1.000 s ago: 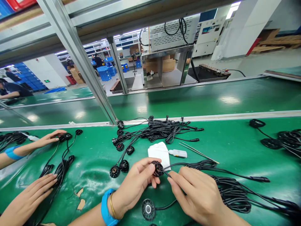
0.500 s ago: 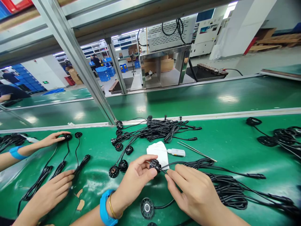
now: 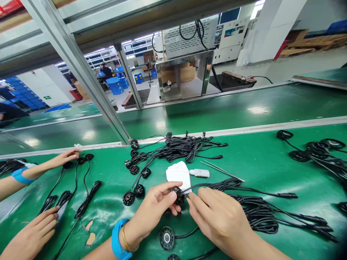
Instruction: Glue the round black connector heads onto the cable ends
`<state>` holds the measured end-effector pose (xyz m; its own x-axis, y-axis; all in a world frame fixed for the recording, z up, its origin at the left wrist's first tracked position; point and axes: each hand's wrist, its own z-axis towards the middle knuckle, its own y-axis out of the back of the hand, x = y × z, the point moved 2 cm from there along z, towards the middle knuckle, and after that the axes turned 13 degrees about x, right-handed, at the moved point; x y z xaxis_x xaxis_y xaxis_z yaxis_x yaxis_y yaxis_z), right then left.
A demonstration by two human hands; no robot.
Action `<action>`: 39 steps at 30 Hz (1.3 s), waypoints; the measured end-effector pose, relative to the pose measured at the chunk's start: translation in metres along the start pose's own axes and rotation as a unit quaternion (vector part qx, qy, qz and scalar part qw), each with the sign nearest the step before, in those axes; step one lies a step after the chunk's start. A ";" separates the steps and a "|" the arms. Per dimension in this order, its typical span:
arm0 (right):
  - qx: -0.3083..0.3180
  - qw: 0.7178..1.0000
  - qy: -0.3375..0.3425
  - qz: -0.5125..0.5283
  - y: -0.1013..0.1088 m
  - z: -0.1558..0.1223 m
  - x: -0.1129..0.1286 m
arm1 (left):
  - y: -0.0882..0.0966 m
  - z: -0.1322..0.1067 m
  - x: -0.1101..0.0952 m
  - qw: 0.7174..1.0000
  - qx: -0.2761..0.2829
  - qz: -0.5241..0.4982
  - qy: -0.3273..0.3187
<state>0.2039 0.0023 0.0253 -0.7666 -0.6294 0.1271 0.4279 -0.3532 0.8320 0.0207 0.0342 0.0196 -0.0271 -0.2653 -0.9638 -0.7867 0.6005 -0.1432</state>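
Between the thumb and fingers of my left hand [image 3: 159, 202] is a small round black cabled fitting [image 3: 178, 195]. My right hand [image 3: 217, 213] pinches the black cable [image 3: 185, 195] close to where it leaves that fitting. Below them on the green mat lies another round black fitting [image 3: 167, 238] with a pale ring in its centre. Just behind my left hand is a folded white cloth [image 3: 179, 174], with a small white squeeze bottle [image 3: 200, 173] beside it. A pair of thin metal tweezers [image 3: 222, 170] lies to the right of the bottle.
Bundled black cables [image 3: 180, 148] with round fittings lie at the back, and more coils [image 3: 260, 213] lie right. At left, a co-worker's hands [image 3: 40, 231] handle similar cables. A metal post [image 3: 89, 86] rises at the bench's rear edge. Other fittings [image 3: 299, 156] are at far right.
My left hand has turned the fitting so its ribbed face shows more. My right hand stays on the cable. The co-worker's lower hand has moved left, away from one cable bundle.
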 end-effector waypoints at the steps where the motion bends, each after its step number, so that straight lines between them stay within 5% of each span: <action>1: 0.001 1.000 -0.007 0.005 -0.001 0.000 0.000 | 0.000 0.000 0.000 1.000 -0.004 -0.001 -0.003; 11: 0.020 1.000 -0.017 0.017 -0.008 -0.002 0.003 | -0.006 -0.003 0.005 0.997 -0.047 0.025 -0.054; 26: 0.018 1.000 0.000 0.004 -0.019 -0.004 0.010 | -0.004 0.007 0.018 0.992 -0.102 -0.067 -0.023; 33: 0.006 1.000 -0.004 0.008 -0.018 -0.006 0.012 | -0.014 -0.002 0.016 0.995 -0.075 0.064 -0.026; 39: -0.002 1.000 -0.015 0.023 -0.014 -0.001 0.010 | -0.012 -0.009 0.022 0.967 -0.086 0.227 -0.079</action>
<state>0.1907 0.0009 0.0142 -0.7599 -0.6240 0.1821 0.4654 -0.3268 0.8225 0.0234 0.0143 0.0021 -0.3090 0.1228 -0.9431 -0.8078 0.4894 0.3284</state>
